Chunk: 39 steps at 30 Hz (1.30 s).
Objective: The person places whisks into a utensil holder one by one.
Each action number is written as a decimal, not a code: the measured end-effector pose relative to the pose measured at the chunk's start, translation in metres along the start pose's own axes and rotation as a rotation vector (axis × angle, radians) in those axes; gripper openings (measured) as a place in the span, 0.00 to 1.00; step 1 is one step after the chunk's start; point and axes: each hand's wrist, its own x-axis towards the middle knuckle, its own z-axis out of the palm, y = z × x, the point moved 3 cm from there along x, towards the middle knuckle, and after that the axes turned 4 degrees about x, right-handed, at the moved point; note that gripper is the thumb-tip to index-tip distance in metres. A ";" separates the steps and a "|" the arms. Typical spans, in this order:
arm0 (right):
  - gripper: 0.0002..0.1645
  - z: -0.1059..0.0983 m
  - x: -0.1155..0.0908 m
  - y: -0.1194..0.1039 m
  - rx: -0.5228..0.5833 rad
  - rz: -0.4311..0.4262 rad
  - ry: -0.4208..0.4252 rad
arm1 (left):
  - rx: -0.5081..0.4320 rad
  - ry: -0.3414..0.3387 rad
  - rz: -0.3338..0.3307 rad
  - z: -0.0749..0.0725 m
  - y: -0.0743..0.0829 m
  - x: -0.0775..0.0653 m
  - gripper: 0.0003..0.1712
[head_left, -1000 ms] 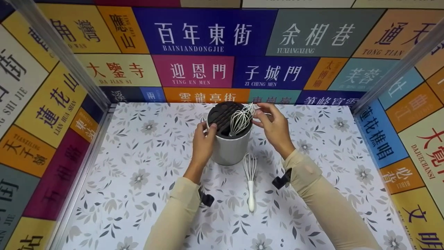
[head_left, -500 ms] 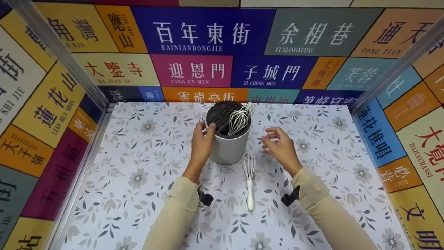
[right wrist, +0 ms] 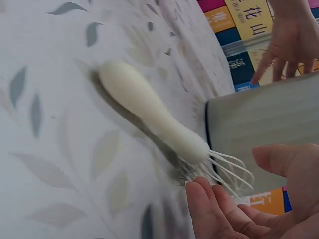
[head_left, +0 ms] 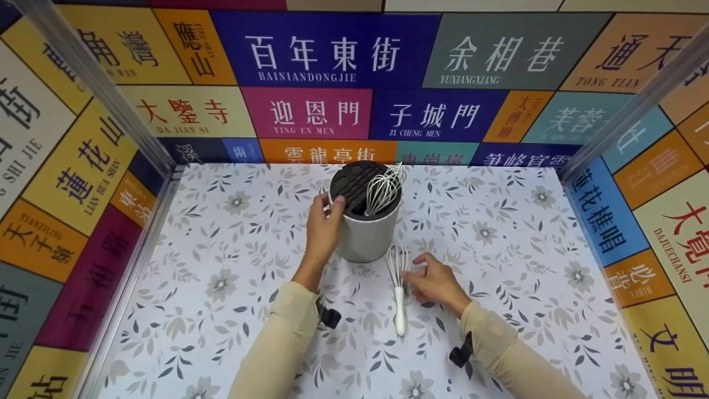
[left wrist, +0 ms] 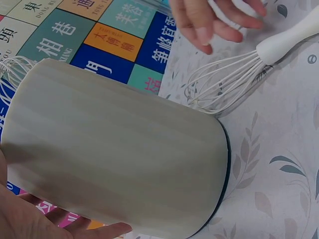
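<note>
A round grey utensil holder [head_left: 366, 238] with a dark slotted top stands upright near the back wall. My left hand [head_left: 324, 221] holds its left side, thumb at the rim; in the left wrist view fingers lie along its wall. A white wire whisk [head_left: 386, 189] leans in the holder's right part, wire end up, its handle hidden inside. Just in front of the holder a second whisk [head_left: 400, 310] with a white handle lies on the table. Beside its wires is my right hand [head_left: 437, 282], thumb and fingers apart; whether a fingertip touches the wires I cannot tell.
The table [head_left: 221, 332] has a white cover with grey leaves and flowers. Colourful panels with lettering [head_left: 327, 50] enclose the back and both sides, with clear strips [head_left: 637, 105] at the corners.
My right hand has left the whisk in the holder and moved down towards the lying whisk. My left hand stays on the holder, which has not moved.
</note>
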 end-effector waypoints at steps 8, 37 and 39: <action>0.32 0.013 -0.008 0.018 -0.028 0.028 -0.005 | -0.001 0.000 0.001 0.000 0.001 0.000 0.26; 0.26 0.027 -0.015 0.023 0.120 0.069 -0.081 | 0.008 0.002 -0.008 0.001 0.000 0.001 0.25; 0.27 0.027 -0.015 0.021 0.145 0.067 -0.074 | 0.012 0.003 -0.007 0.001 0.001 0.000 0.25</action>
